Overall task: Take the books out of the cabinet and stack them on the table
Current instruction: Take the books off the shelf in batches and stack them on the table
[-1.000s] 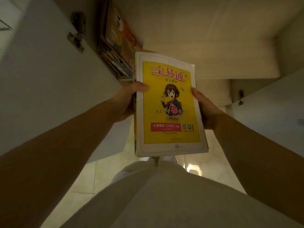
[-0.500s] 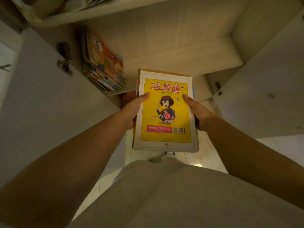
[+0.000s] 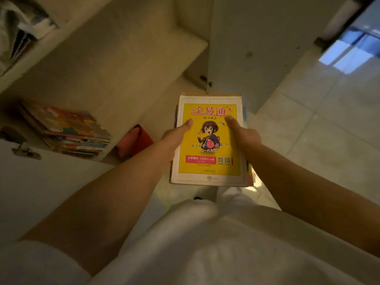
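1. A small stack of books point(image 3: 209, 140), topped by a yellow-covered workbook with a cartoon figure, is held level in front of the person, clear of the open cabinet point(image 3: 115, 64) and above the tiled floor point(image 3: 320, 124).
2. The left hand point(image 3: 174, 138) grips the stack's left edge, thumb laid across the cover; the fingers underneath cannot be seen.
3. The right hand point(image 3: 244, 136) grips the right edge the same way, thumb on top, fingers hidden below.
4. The stack looks light to moderate in weight, the thin paperbacks flexible and their glossy covers likely to slide on one another; a hold on both long edges with support underneath seems the safest way to carry it.
5. More books point(image 3: 67, 132) remain piled at the left end of the cabinet's lower shelf, with a red object point(image 3: 135, 140) just beside them near the shelf's front edge.
6. A pale cabinet door point(image 3: 257, 48) stands open at right; the table is not in view.
7. The room is dim, with window light reflected on the floor at upper right.
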